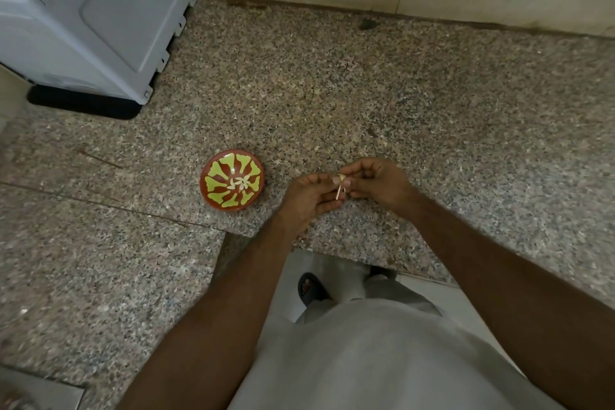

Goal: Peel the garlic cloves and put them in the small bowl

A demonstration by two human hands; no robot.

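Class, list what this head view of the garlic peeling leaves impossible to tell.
- Garlic clove: mostly covered by fingertips of the left hand and right hand; how far it is peeled is unclear.
- Peeled cloves in the small bowl: too small to count.
- Grey appliance: cut off by the frame's left edge.

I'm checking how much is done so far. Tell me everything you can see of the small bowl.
The small bowl is round and shallow, reddish-brown with a yellow-green petal pattern spreading from its centre, and looks glazed. It stands upright on the speckled stone counter, left of both hands, which do not touch it. A few pale peeled garlic cloves lie at its bottom.
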